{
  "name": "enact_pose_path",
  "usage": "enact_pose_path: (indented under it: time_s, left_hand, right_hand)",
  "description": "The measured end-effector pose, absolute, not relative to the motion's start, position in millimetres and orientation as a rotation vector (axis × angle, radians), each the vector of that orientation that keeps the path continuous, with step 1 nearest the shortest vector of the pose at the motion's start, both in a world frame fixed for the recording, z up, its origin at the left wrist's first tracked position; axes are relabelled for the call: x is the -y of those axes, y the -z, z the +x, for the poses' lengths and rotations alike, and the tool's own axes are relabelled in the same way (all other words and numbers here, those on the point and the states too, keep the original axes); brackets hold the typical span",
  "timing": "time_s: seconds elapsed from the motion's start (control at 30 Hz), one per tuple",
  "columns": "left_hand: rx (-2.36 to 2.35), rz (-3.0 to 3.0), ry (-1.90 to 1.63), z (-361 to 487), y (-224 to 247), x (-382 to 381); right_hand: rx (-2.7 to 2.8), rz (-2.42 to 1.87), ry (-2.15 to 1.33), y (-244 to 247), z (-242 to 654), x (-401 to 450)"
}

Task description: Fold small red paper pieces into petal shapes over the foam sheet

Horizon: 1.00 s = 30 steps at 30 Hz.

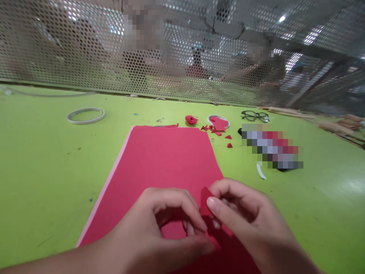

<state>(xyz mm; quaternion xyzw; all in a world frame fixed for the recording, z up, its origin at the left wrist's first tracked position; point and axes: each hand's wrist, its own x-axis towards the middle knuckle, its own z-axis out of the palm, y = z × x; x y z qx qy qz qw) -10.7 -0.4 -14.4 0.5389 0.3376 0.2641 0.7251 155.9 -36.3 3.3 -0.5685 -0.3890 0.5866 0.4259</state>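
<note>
A small folded piece of red paper (pixel 205 201) is pinched between the thumb and fingers of my right hand (pixel 242 213). The thumb lies flat against its face. My left hand (pixel 168 224) curls in from the left, thumb and index fingertip closed around the lower end of the same piece; those fingertips partly hide it. Both hands are just above a stack of red paper sheets (pixel 168 160), which has a pale pink edge down its left side. Beyond the stack sit a round pleated red paper piece (pixel 191 120) and several small red folded triangles (pixel 229 137).
On the green table (pixel 51 163) are a white tape ring (pixel 85 115), another ring (pixel 209 118) with red paper in it, glasses (pixel 254 116), a blurred-out object (pixel 270 146) and a white paper strip (pixel 261 171). A perforated metal screen (pixel 94 49) stands behind, with people beyond it.
</note>
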Motion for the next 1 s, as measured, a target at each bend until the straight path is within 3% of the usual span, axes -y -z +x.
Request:
enact_pose_path:
  time_s: [0.37,0.7,1.0]
  left_hand:
    - [-0.785,1.142,-0.520,-13,13,-1]
    - [-0.875,1.287,-0.411,-14,13,2]
    - [-0.911,1.432,-0.403,-16,11,5]
  right_hand:
    - [1.110,-1.401,-1.418,4,152,38]
    - [1.702,-1.240,-1.149,7,164,38]
    - [1.299,-1.350,-1.376,2,164,34]
